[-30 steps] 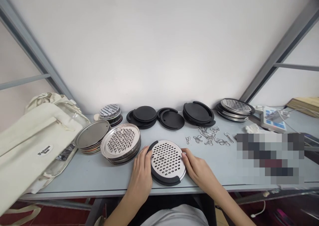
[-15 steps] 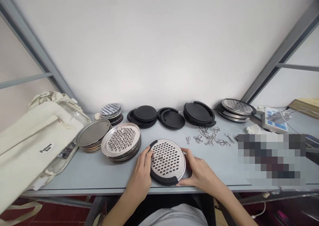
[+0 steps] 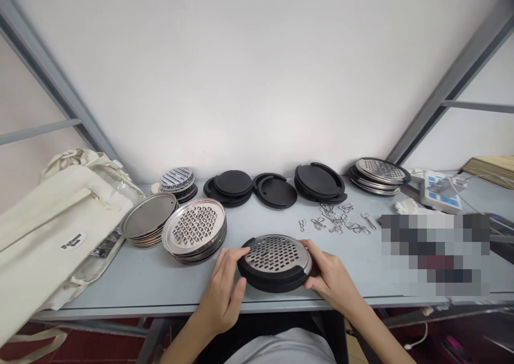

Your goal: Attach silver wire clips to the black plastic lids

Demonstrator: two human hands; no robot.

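Near the table's front edge, a round metal grater plate (image 3: 276, 253) sits in a black round holder whose thick rim (image 3: 273, 279) curves along the front and left. My right hand (image 3: 330, 274) grips the grater at its right edge, thumb in front and fingers behind. The grater is tilted, its front side showing. At its left rim, my left hand (image 3: 223, 290) touches with a fingertip, the thumb held apart from the fingers. Just left of that hand rises a stack of metal grater plates (image 3: 195, 227).
Further left are plain metal discs (image 3: 148, 217), small graters (image 3: 177, 178) and a cream bag (image 3: 48, 235). Black round holders (image 3: 277, 191) line the back by the wall. Metal clips (image 3: 337, 222) lie right of centre, below assembled graters (image 3: 379, 171). A blurred patch covers the right side.
The grater has tipped so its front side shows, and moved slightly right with my right hand. My left hand has loosened, its thumb coming away from the rim.
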